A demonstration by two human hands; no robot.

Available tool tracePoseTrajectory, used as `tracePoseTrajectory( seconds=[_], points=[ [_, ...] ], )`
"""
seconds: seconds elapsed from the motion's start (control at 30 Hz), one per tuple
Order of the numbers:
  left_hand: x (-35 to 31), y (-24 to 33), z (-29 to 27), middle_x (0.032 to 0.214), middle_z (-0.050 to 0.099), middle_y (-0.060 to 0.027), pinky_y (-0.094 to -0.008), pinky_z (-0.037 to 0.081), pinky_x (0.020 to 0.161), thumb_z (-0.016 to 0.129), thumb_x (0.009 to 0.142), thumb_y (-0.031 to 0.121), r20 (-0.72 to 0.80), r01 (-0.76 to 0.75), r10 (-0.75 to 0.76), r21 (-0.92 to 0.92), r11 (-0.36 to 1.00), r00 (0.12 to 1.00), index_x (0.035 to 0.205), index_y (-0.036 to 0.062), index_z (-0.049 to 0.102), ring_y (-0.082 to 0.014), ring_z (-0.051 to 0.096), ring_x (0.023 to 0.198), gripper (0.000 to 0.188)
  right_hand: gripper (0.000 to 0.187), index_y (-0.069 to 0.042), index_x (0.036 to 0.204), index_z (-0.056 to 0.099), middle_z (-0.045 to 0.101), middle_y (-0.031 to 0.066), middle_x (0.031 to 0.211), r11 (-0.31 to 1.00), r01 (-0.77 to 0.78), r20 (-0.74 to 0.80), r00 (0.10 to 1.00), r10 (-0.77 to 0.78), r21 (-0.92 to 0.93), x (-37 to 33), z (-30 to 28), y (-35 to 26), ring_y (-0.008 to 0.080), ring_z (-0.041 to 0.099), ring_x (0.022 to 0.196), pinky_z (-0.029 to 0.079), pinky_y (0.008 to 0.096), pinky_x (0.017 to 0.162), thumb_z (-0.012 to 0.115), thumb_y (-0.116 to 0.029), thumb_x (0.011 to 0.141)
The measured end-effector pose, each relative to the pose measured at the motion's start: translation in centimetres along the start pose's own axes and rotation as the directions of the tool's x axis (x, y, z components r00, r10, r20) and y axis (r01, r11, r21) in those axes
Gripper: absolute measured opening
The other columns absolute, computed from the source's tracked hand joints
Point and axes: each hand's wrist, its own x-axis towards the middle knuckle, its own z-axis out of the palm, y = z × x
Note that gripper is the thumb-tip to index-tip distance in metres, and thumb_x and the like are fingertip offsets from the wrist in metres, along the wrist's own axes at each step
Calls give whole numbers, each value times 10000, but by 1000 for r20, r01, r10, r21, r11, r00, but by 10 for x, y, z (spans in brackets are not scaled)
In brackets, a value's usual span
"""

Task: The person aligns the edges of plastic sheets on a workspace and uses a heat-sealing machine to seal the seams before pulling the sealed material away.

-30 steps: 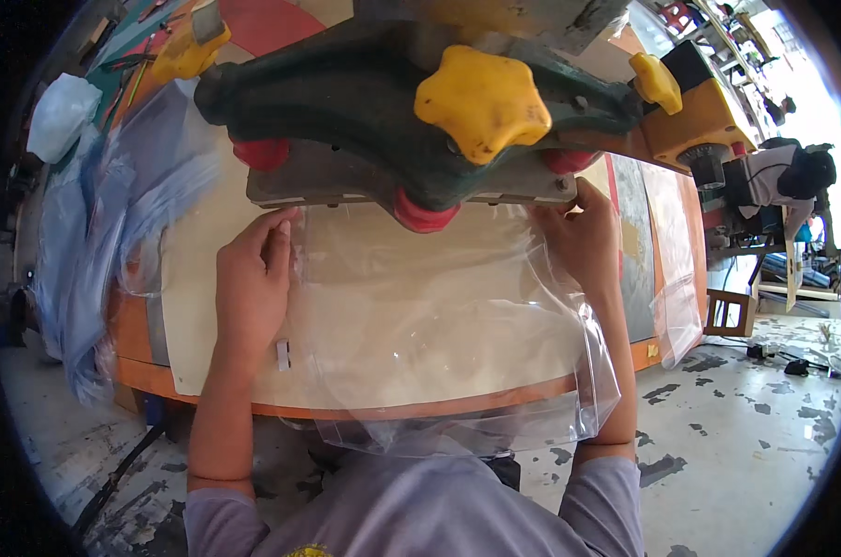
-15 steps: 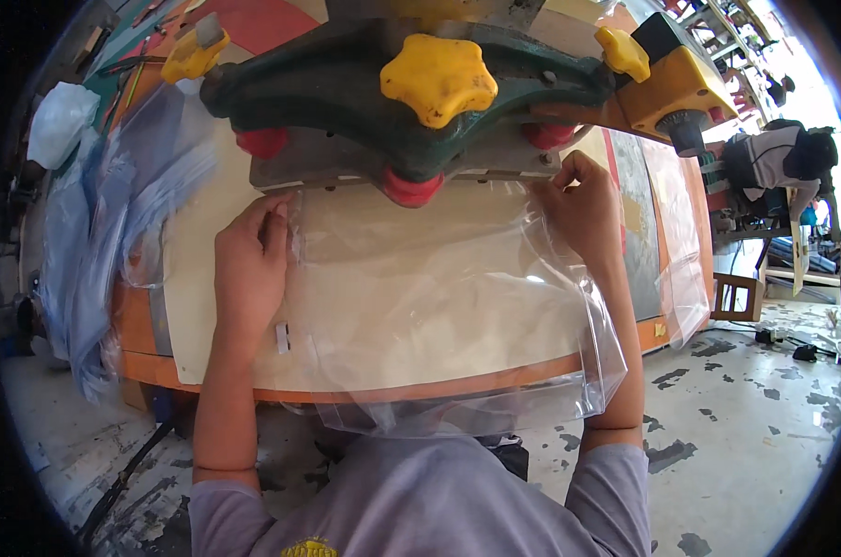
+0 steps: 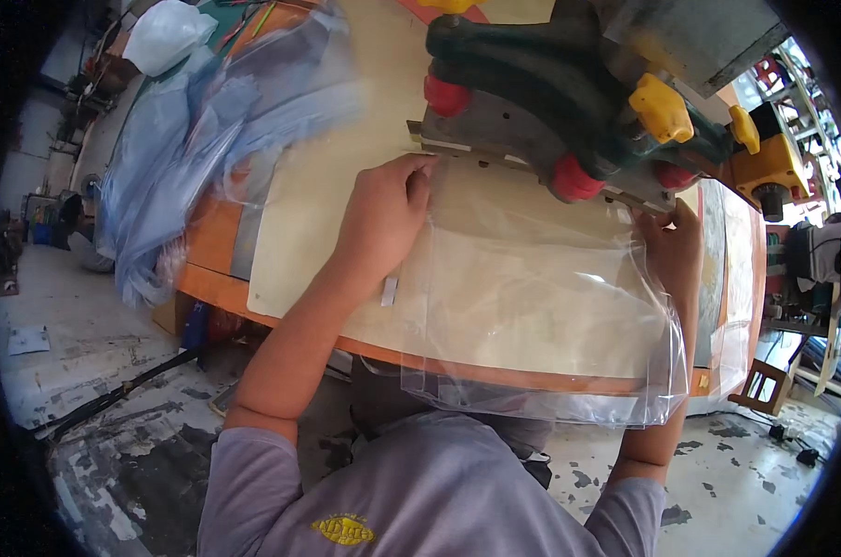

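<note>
Apparently the spreading is done: the clear plastic sheet (image 3: 541,311) lies before me, its far edge reaching the metal plate (image 3: 495,121) at twelve o'clock. My left hand (image 3: 381,215) pinches its eleven-o'clock corner, my right hand (image 3: 676,246) its one-o'clock corner. Six o'clock overhangs the tabletop (image 3: 214,288); any seam, I can't tell.

The place is marked as a workshop by a heavy dark-green machine (image 3: 522,65) with yellow knobs (image 3: 662,110), set over the table (image 3: 218,286). Clear plastic sheeting (image 3: 197,139) is heaped at the left, racks (image 3: 806,116) are seen at the right, and the floor (image 3: 717,473) is worn in patches.
</note>
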Motion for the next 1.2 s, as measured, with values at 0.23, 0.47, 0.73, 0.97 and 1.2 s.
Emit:
tracePoseTrajectory(
  seconds=[0.23,0.47,0.73,0.97,1.2],
  points=[
    [1,-6,1,826,727,-169,-341,529,651,568,1023,106,-26,-41,41,-19,999,999,1187,-26,711,-206,671,658,254,431,-4,719,550,577,126,637,1000,-27,8,1000,27,14,0,1,0,218,505,599,456,389,606,848,-292,839],
    [4,-11,4,757,707,-171,-345,525,641,580,1014,110,-52,-93,94,23,995,994,1165,-30,718,-213,659,617,248,415,-9,699,544,557,120,609,1000,-25,-21,999,26,10,-2,1,-5,193,485,557,441,392,565,829,-269,853],
    [-8,-13,-7,757,694,-157,-326,522,669,615,1015,175,34,-92,91,20,996,995,1200,18,737,-206,660,655,272,378,-15,699,535,667,105,702,997,-30,75,997,25,66,-15,-14,21,126,561,624,482,336,597,788,-216,895],
    [-76,-12,-50,1100,683,-126,-332,536,810,674,974,106,28,-102,105,-109,989,994,1339,41,662,-221,681,923,371,199,-5,853,621,733,138,1144,784,-138,123,989,79,606,-80,-41,37,122,645,968,502,269,891,684,-120,1003],
    [-146,-64,-65,1268,644,-148,-447,467,1027,659,978,155,-281,-231,329,330,915,902,1336,25,645,-367,621,1167,381,222,44,1163,667,694,46,1001,688,-61,-127,968,219,723,-143,-29,20,82,633,909,508,237,815,657,-135,1033]
  ],
)
